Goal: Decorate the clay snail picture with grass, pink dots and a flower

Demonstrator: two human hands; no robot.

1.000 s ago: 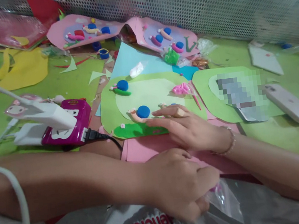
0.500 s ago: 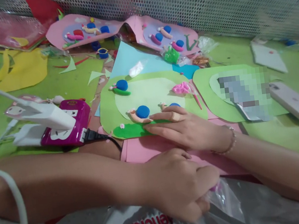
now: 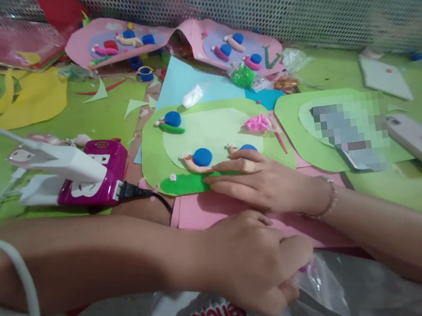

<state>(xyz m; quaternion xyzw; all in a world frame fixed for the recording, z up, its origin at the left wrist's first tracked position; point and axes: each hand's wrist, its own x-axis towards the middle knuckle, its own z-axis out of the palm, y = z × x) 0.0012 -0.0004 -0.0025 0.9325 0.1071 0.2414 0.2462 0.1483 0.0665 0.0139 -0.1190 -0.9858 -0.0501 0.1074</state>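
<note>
Bag (image 3: 327, 287) of clear plastic, crumpled, lies beneath the left hand (image 3: 258, 262), with purple material (image 3: 305, 268) partly visible at the fingers. Clear wrapping around pink clay (image 3: 257, 122) rests on the green card (image 3: 152, 150); green clay (image 3: 244, 76) sits in another wrapper beyond it. The card has rounded corners and a pale oval (image 3: 208, 132). The peach snail (image 3: 200, 161), smooth with a round blue shell, lies on the card's lower part, its tail at the right hand's fingertips. Left hand: closed, fingers curled on the bag. Right hand (image 3: 262, 180): open, palm down, fingers extended across the card's lower edge.
</note>
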